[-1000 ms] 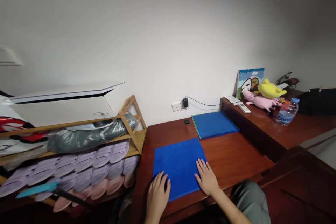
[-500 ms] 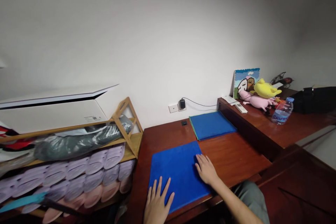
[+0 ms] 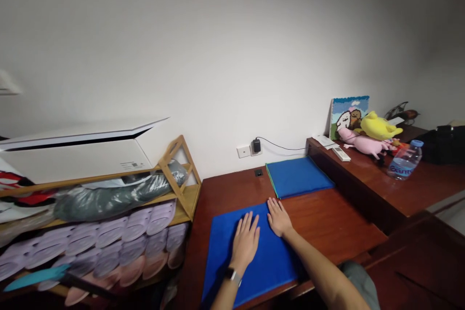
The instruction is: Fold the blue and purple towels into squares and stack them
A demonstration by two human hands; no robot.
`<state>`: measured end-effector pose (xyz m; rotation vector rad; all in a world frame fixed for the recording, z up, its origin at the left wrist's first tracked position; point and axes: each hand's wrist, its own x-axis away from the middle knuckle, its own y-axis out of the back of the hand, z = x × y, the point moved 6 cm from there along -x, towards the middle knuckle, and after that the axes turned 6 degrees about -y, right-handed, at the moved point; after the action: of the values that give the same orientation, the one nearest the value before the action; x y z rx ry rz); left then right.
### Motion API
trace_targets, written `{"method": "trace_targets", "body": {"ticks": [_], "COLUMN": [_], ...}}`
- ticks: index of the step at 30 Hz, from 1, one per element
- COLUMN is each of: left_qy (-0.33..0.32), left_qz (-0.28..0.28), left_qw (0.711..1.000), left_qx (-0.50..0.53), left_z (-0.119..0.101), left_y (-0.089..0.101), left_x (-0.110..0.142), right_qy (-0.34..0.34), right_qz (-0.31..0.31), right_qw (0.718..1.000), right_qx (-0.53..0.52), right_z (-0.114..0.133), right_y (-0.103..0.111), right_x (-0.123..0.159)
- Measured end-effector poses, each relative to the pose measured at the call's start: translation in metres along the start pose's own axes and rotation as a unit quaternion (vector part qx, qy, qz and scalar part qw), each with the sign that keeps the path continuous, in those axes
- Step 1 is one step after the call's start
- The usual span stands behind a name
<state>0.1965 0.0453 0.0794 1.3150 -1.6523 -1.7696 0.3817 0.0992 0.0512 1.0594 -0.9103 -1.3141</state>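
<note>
A blue cloth (image 3: 225,256) lies flat on the brown wooden desk (image 3: 327,223) in front of me. My left hand (image 3: 246,242) rests palm down on its middle, fingers stretched out; a watch sits on that wrist. My right hand (image 3: 279,217) lies flat on the cloth's far right corner, fingers extended. Neither hand holds anything. Further back lies a folded stack of blue cloths (image 3: 298,177) with a green edge.
A wooden rack (image 3: 181,174) at left carries a white box (image 3: 83,147), grey bags and rows of pale slippers (image 3: 109,237). On the raised shelf at right are plush toys (image 3: 370,135), a picture, a remote (image 3: 342,154) and a water bottle (image 3: 405,161). A charger (image 3: 256,145) is plugged into the wall.
Both hands slid away from me across the near cloth: the left from its near edge to its middle, the right up to the far right corner. The camera shifted slightly.
</note>
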Motion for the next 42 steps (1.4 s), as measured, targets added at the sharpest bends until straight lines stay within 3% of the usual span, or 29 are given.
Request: {"method": "trace_targets", "body": {"ticks": [3, 5, 8, 13, 16, 20, 23, 26, 29, 33, 35, 38, 42], "left_qy": [0.006, 0.031, 0.085, 0.201, 0.216, 0.216, 0.209, 0.166, 0.098, 0.026, 0.03, 0.07, 0.164], "left_qz": [0.035, 0.047, 0.042, 0.014, 0.007, 0.017, 0.007, -0.021, -0.029, 0.018, 0.034, 0.029, 0.001], "left_qw": [0.999, 0.998, 0.995, 0.978, 0.975, 0.975, 0.977, 0.984, 0.993, 0.999, 0.999, 0.997, 0.986], "left_qx": [0.011, 0.008, -0.01, -0.056, -0.057, -0.054, -0.052, -0.062, -0.055, -0.005, 0.002, -0.007, -0.043], "left_z": [-0.016, -0.007, 0.036, 0.133, 0.158, 0.157, 0.153, 0.137, 0.093, 0.016, 0.001, 0.026, 0.113], "left_y": [-0.027, -0.041, -0.045, -0.026, -0.019, -0.013, -0.004, 0.004, -0.006, -0.042, -0.056, -0.06, -0.044], "left_x": [-0.052, -0.059, -0.039, 0.017, 0.03, 0.032, 0.031, 0.022, -0.004, -0.043, -0.049, -0.034, 0.015], "right_qy": [0.006, -0.01, -0.018, -0.022, -0.029, -0.052, -0.066, -0.071, -0.069, -0.061, -0.061, -0.062, -0.063], "right_qz": [0.026, 0.043, 0.049, 0.052, 0.062, 0.082, 0.062, 0.052, 0.052, 0.05, 0.055, 0.053, 0.052], "right_qw": [1.0, 0.999, 0.999, 0.998, 0.998, 0.995, 0.996, 0.996, 0.996, 0.997, 0.997, 0.997, 0.997], "right_qx": [-0.001, 0.0, 0.0, 0.002, 0.009, 0.023, 0.018, 0.008, 0.001, -0.003, -0.002, -0.001, 0.001], "right_z": [0.0, -0.002, -0.003, -0.002, -0.002, 0.002, 0.006, 0.008, 0.007, 0.006, 0.005, 0.003, 0.002], "right_y": [-0.003, -0.006, -0.009, -0.007, -0.005, -0.006, -0.006, -0.006, -0.007, -0.007, -0.008, -0.011, -0.015], "right_x": [-0.002, -0.003, -0.005, -0.004, -0.006, -0.007, -0.004, 0.0, 0.001, 0.0, 0.0, -0.001, -0.003]}}
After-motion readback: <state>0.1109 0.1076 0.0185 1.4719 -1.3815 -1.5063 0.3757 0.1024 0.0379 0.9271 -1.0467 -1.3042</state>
